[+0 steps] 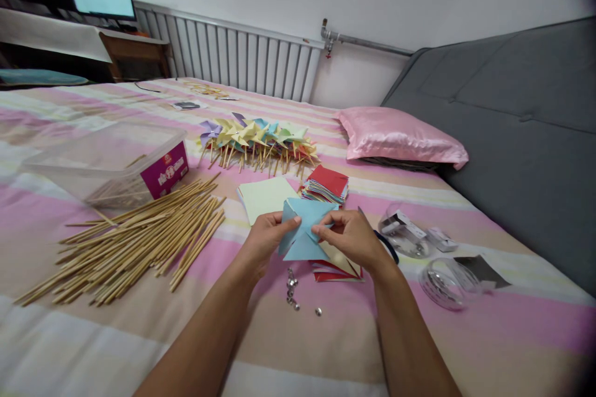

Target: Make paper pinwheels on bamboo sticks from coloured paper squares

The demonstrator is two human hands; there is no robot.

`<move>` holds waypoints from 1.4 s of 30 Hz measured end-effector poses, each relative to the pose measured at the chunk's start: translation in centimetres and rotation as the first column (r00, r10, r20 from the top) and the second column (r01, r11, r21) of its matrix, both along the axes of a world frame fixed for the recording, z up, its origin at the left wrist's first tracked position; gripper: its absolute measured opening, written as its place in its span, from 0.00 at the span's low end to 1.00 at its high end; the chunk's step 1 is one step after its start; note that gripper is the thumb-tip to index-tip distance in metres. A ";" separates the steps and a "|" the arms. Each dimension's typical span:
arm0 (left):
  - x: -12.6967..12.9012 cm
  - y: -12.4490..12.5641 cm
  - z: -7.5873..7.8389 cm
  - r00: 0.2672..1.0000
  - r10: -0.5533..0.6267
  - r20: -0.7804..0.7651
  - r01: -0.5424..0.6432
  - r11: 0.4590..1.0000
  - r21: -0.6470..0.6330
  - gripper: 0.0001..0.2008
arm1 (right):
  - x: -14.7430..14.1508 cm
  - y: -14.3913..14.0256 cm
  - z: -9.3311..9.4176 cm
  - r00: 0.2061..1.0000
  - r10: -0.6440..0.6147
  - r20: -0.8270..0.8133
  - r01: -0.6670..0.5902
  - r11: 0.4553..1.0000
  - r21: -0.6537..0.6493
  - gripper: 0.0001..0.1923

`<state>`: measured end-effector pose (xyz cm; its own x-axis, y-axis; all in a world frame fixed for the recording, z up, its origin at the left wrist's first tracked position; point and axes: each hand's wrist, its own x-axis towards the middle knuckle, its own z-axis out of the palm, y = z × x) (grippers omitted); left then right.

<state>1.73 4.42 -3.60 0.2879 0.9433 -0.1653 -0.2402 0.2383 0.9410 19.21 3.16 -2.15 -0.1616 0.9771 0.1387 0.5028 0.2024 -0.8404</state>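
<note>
Holding a blue paper (302, 229) between both hands, I am keeping it just above the bed (69, 335), near the middle of the view. My left hand (266, 240) is gripping its left edge, thumb on top, fingers closed around the paper from behind. My right hand (351, 237) is pinching the paper near its centre, where the folded flaps are meeting; thumb and forefinger are pressed together on it. The paper is showing diagonal folds and pointed corners.

Directly below the paper, a few metal pins (292, 290) are lying on the bed. Under my right hand, a small stack of red and cream sheets (336, 268) is resting. Just beyond the paper, a pale yellow sheet (265, 197) is lying flat, and a stack of coloured squares (326, 185) is sitting to its right.

To the left, a large spread of wooden sticks (135, 239) is lying loose, with a clear plastic box (112, 164) behind it. Farther back, a row of finished pinwheels (256, 136) is lying across the bed. To the right, clear tape rolls (444, 282) and small packets are lying near the bed's edge. A pink pillow (400, 135) is resting against the grey headboard (521, 136).
</note>
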 end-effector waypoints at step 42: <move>0.5 0.0 -0.3 0.981 0.191 -0.019 -0.191 0.982 -0.004 0.16 | -1.4 -0.4 0.3 0.995 -0.044 -0.094 0.053 0.994 0.099 0.23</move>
